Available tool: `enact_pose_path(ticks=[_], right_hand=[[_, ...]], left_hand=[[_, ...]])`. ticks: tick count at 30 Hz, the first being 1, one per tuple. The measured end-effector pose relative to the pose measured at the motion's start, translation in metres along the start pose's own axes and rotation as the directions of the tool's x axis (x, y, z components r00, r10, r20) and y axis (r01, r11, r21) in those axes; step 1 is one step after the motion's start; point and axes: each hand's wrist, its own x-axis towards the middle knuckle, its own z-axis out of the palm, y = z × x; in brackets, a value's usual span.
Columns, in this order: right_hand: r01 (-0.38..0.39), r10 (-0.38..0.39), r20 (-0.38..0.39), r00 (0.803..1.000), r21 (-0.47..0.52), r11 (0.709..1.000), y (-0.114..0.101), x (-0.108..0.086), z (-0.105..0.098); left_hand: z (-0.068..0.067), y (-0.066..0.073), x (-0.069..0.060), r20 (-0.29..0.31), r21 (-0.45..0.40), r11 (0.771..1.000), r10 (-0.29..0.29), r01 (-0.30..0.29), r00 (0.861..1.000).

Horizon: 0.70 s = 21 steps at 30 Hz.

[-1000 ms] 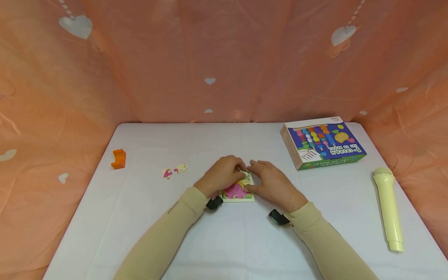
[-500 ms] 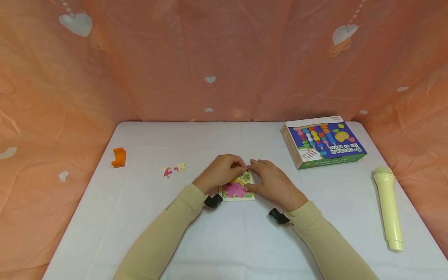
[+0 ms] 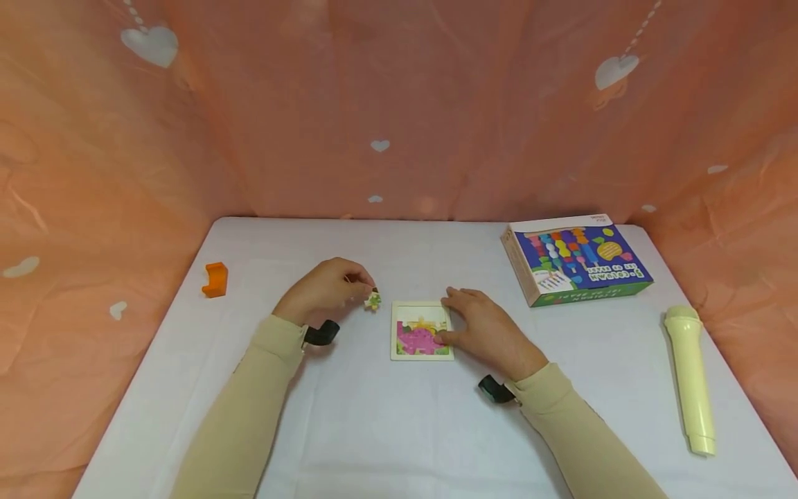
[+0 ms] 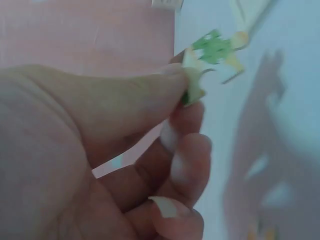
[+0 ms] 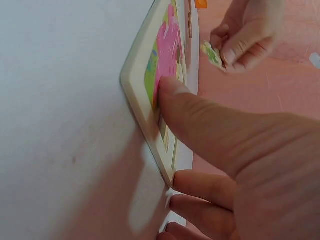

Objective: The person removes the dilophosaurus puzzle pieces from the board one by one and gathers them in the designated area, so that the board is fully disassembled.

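Note:
My left hand (image 3: 329,287) is raised left of the puzzle board (image 3: 394,333), pinching a green and yellow puzzle bit (image 3: 373,300) between thumb and fingertips. The left wrist view shows the bit (image 4: 215,47) beyond the thumb; whether it is one piece or two joined I cannot tell. On the board's right side my right hand (image 3: 492,333) holds the frame, its thumb on the pink picture and a fingertip against the frame's corner, as the right wrist view of the board (image 5: 142,112) shows. The board's upper part is bare; pink and yellow pieces fill the lower part.
An orange block (image 3: 215,280) lies at the table's left edge. A colourful box (image 3: 576,260) stands at the back right, with a pale yellow microphone-shaped object (image 3: 690,381) in front of it along the right edge. An orange curtain (image 3: 399,104) surrounds the table (image 3: 399,430).
My left hand has moved left, away from the board, with the green bit, baring the upper board. It covers the spot where two loose pieces lay. My right hand has stayed in place.

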Motion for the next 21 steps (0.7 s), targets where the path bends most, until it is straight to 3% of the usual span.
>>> enact_pose_path(ticks=[4,8,21], right_hand=[[-0.008,0.008,0.002,1.0,0.004,1.0,0.0,-0.002,0.001],[-0.009,0.009,-0.003,1.0,0.0,1.0,0.002,-0.005,0.001],[0.049,-0.05,-0.024,0.998,-0.056,0.997,-0.002,-0.003,0.001]], left_hand=[[-0.015,-0.012,-0.006,-0.008,-0.015,0.997,-0.08,0.08,0.997],[-0.018,-0.019,-0.005,-0.005,-0.032,0.99,-0.137,0.137,0.991],[-0.016,-0.03,0.0,-0.069,0.041,0.991,-0.126,0.129,0.99]])
